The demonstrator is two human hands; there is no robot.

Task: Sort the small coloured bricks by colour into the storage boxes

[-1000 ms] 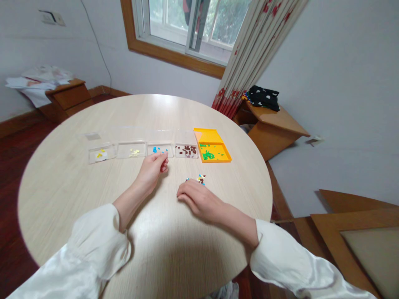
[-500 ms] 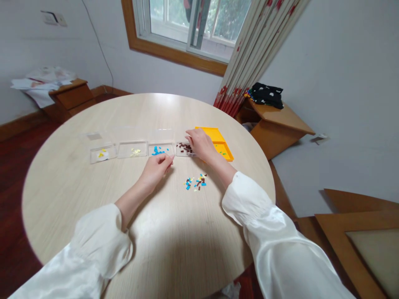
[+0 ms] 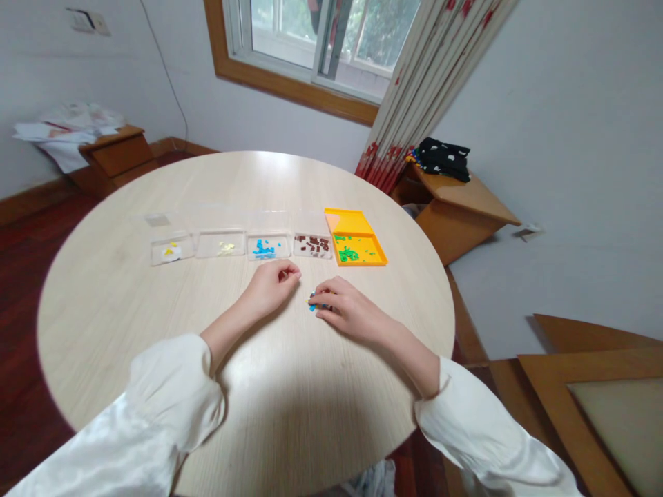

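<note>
My right hand (image 3: 346, 307) is over the small pile of mixed building bricks (image 3: 311, 304). Its fingers are stretched out and apart, with their tips at the pile, and most of the bricks are hidden beneath it. To the left, my left hand (image 3: 274, 284) rests near the table with thumb and fingers pinched together; whatever they hold is too small to make out. Behind the hands stand clear boxes in a row: one with yellow bricks (image 3: 170, 250), one with pale yellow bricks (image 3: 226, 248), one with blue bricks (image 3: 265, 248) and one with brown bricks (image 3: 313, 244). An open yellow-orange box (image 3: 384, 257) holds green bricks (image 3: 349, 254).
The round wooden table (image 3: 155, 310) carries everything. Beyond its right edge stands a wooden cabinet (image 3: 460, 214) with a black cloth (image 3: 443, 159) on top. A chair (image 3: 595, 393) is at the right, and a small cabinet with papers (image 3: 77, 131) at the far left.
My right hand has come back from the brown-brick box to the mixed pile, and its fingers have spread. My left hand has shifted slightly right, still pinched.
</note>
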